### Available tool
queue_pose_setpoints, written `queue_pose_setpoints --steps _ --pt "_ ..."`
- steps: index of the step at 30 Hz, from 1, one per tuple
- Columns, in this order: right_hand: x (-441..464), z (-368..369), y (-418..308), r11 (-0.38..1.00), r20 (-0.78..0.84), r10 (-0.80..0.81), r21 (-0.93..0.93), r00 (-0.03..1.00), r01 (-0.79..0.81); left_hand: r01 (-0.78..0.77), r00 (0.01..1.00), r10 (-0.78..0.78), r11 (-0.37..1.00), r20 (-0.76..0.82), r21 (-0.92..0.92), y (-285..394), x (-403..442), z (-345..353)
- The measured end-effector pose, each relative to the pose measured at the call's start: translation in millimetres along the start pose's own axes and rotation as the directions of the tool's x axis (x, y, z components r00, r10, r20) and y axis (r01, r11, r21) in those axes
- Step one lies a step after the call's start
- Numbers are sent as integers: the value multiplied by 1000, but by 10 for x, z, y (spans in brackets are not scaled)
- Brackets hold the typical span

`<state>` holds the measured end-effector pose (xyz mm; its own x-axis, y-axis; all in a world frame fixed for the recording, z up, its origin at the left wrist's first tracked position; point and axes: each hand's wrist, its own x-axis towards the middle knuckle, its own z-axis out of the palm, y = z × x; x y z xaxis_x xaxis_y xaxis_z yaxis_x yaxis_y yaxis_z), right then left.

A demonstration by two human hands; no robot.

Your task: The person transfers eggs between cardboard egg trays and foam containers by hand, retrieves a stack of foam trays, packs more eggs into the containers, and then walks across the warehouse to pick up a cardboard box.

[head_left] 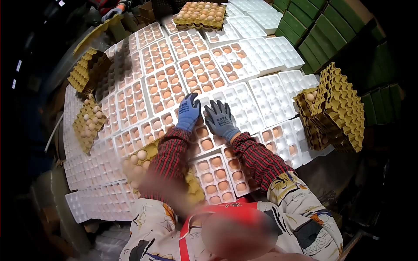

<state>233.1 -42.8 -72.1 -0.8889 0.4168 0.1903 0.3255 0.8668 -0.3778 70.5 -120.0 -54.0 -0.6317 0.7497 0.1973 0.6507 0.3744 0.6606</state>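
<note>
Both my hands wear blue-grey work gloves and reach palm down over a white foam egg tray point(201, 147) in the middle. My left hand point(188, 114) has its fingers bent together over the tray's left side; what they hold, if anything, is hidden. Beside it, my right hand point(220, 119) lies with fingers spread over the tray, and no egg shows in it. Brown eggs sit in the tray's nearer cells. Under my left forearm is a yellow pulp egg tray point(194, 185) bearing loose eggs point(142, 155).
Many white foam trays, filled point(165, 87) and unfilled point(271, 96), cover the table. Yellow pulp trays stand stacked at right point(337, 108) and left point(89, 69). A full pulp tray point(200, 15) sits at the back. Green boxes point(322, 35) line the right. Another person's gloved hand point(112, 14) shows upper left.
</note>
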Motion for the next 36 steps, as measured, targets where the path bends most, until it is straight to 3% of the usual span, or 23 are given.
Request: queue_pose_setpoints --steps 1,3,5,7,8,9,12,13,14,15,17,19,21,22,25,27,28,29,31,32,33,35,36 --pt "-23 31 -10 999 -101 21 37 995 -17 -77 988 72 997 -136 -32 -127 50 139" --pt "-84 -14 -104 972 -205 127 223 970 -80 -60 997 25 868 77 492 -193 -10 235" --pt "-137 -147 -231 953 -254 134 298 958 -54 -84 985 -19 813 170 577 -165 -96 187" --pt "-241 -192 -344 905 -261 142 426 955 -19 -30 992 -8 954 125 297 -24 -212 -201" --pt "-301 -190 -402 866 -302 141 499 943 30 -160 987 159 987 14 35 -120 -306 -418" --pt "-372 -291 -565 784 -300 151 617 942 70 -78 996 84 884 -7 -462 87 -498 -861" --pt "-668 -519 -1118 724 -91 1 687 996 62 265 964 -223 804 143 -532 332 -1380 -2264" --pt "-797 -566 -1292 730 -26 -98 677 995 89 257 966 -235 847 106 -466 294 -1722 -2554" --pt "-913 -590 -1524 655 87 -192 754 978 61 409 911 -351 825 214 -389 162 -2102 -2749" --pt "-1021 -645 -1731 709 104 -344 681 933 185 536 838 -449 788 311 -305 22 -2467 -2855" --pt "-1187 -684 -2170 733 172 -540 577 824 360 363 836 -333 932 436 15 -55 -3188 -2861" --pt "-1424 -457 -2459 702 243 -666 523 705 483 171 828 -334 916 450 364 255 -3619 -2733" --pt "-1636 -268 -2582 680 283 -733 272 619 681 -13 930 -177 861 323 509 405 -3889 -2527" --pt "-1642 -274 -2611 678 286 -734 265 615 686 29 891 -282 818 356 575 389 -3943 -2443" --pt "-1654 -291 -2655 746 386 -665 289 640 600 4 951 -178 826 254 564 259 -4023 -2314" --pt "-1598 -310 -2584 699 263 -688 491 676 520 7 961 -156 841 229 541 195 -4085 -2286" --pt "-1502 -377 -2542 658 305 -662 675 685 335 71 951 -191 900 243 430 190 -4063 -2330" --pt "-1445 -412 -2476 661 303 -660 670 688 339 134 940 -221 940 261 314 171 -4029 -2394" --pt "-1312 -461 -2323 456 303 -422 886 854 -89 261 901 -300 952 313 163 112 -3969 -2553" --pt "-1241 -413 -2264 287 365 -375 920 852 -268 427 901 -362 841 239 -333 64 -3983 -2582" --pt "-1173 -386 -2267 354 392 -412 900 822 -252 440 871 -443 504 215 -744 16 -3979 -2613" --pt "-1140 -408 -2453 757 456 -432 653 778 37 495 761 -440 -79 476 -865 139 -3706 -2810" --pt "-1212 -497 -2616 859 380 -456 425 805 286 593 740 -474 127 477 -795 -5 -3678 -2691"
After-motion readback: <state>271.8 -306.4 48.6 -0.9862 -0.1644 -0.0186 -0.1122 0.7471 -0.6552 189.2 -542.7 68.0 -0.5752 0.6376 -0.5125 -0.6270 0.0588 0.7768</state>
